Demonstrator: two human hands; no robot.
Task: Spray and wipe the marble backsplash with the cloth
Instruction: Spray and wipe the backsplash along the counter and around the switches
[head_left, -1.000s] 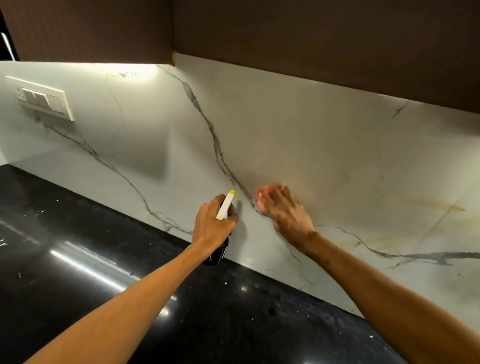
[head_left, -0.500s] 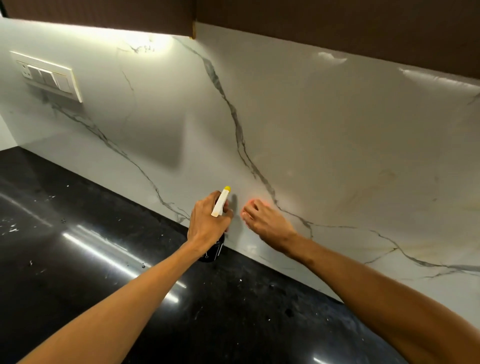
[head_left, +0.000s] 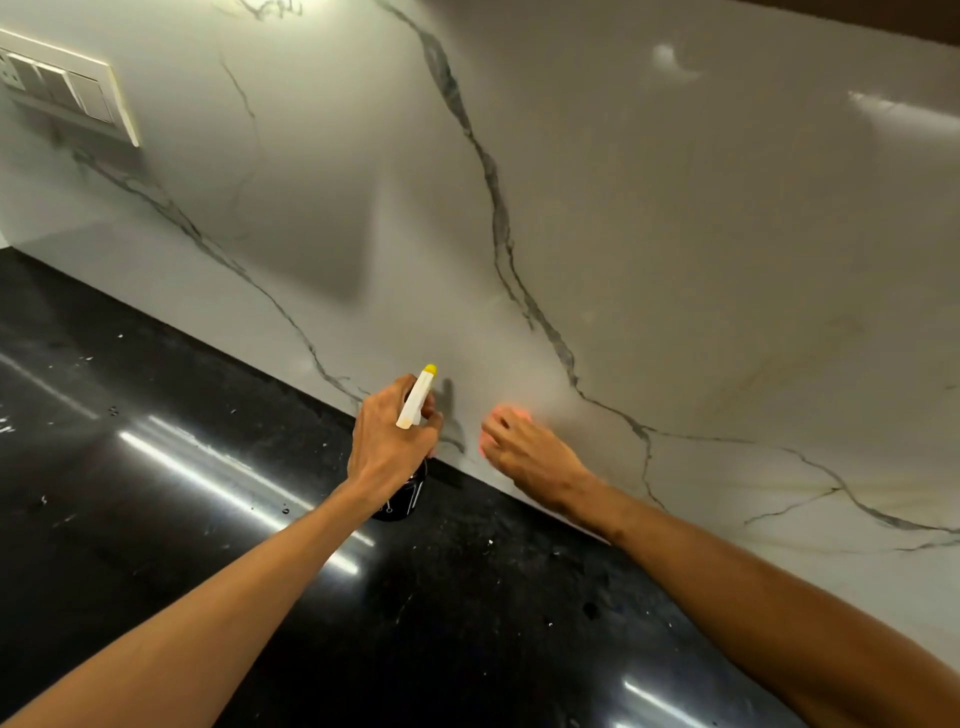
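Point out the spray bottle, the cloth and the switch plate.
Spray bottle (head_left: 415, 401): head view, on its white nozzle.
Cloth (head_left: 511, 414): head view, on its visible pink edge.
Switch plate (head_left: 89, 96): head view, on its rightmost switch.

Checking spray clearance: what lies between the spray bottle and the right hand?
Head view: only bare marble backsplash, with the spray bottle's shadow on it.

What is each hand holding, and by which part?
The left hand grips the spray bottle around its neck. The right hand presses a mostly hidden pink cloth flat against the backsplash.
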